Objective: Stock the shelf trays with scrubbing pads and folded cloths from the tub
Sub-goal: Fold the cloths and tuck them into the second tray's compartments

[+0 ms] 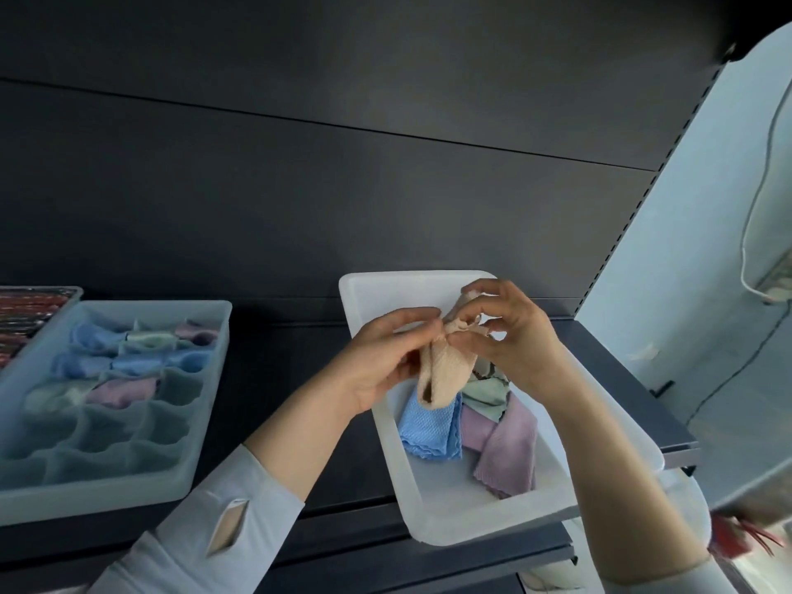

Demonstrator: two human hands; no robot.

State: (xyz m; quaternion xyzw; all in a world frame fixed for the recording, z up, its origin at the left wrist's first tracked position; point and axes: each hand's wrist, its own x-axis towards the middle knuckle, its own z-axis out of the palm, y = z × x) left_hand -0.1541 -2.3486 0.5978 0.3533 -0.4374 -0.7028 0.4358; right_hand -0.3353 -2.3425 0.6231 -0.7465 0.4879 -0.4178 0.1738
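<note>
Far left on the dark shelf (274, 358): a tray of reddish and dark packed items (25, 315), cut off by the frame edge, contents too blurred to name. Just beside it, a pale blue divided tray (128, 486) with scalloped cells; rear cells filled with rolled cloths (124, 358) in blue, green and pink, front cells bare. Lower left, a grey sleeve (205, 529) with a slit over the wrist. Centre, raised above the tub: left hand (381, 358), fingers (407, 321) curled and pinching the top of a peach cloth (445, 370), thumb pressed against its side. Peach cloth half rolled, gathered at the top, hanging down between both hands, lower end open like a tube. Right of it, right hand (518, 332), fingertips bent and pinching the same gathered top from the other side. Underneath, a white tub (411, 499) resting on the shelf, its near end jutting past the shelf edge. Inside the tub: a blue cloth (428, 430) folded, partly below the peach one; a green cloth (484, 392) crumpled behind; a pink cloth (510, 452) draped toward the near right wall. Far right, a pale wall (707, 250) with a white cable (754, 216) looped down it.
</note>
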